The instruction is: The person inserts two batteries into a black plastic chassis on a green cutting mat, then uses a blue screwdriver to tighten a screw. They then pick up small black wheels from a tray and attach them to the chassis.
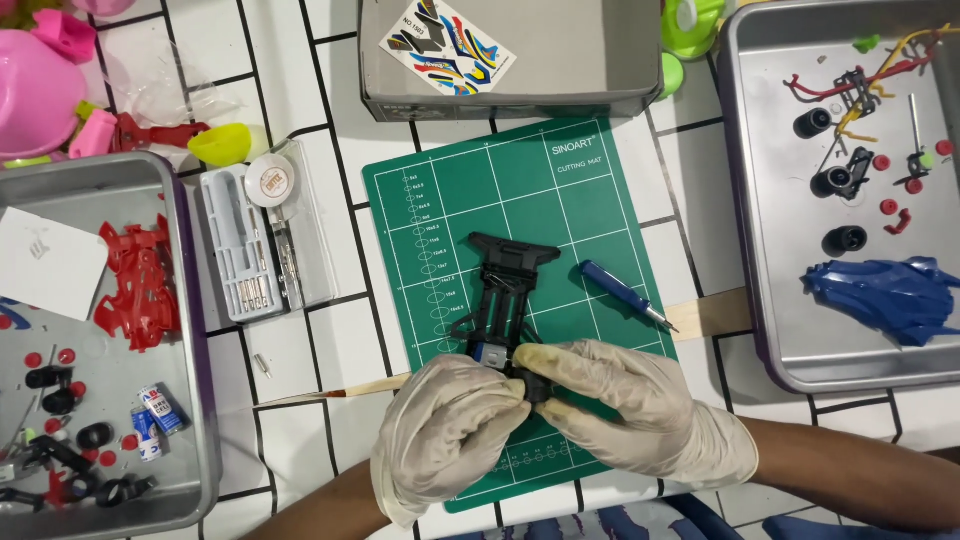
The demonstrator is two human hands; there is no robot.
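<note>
Meanwhile, at lower centre of the frame, the gloved left hand and right hand both pinched the near end of a black toy-car chassis, its long axis running away up the green cutting mat.

At top centre, a grey rectangular cardboard box, bearing a white decal sheet with blue, red, yellow and black shapes. In the left metal tray, a blank-looking white card and two small blue-and-white batteries with red-marked labels.
</note>
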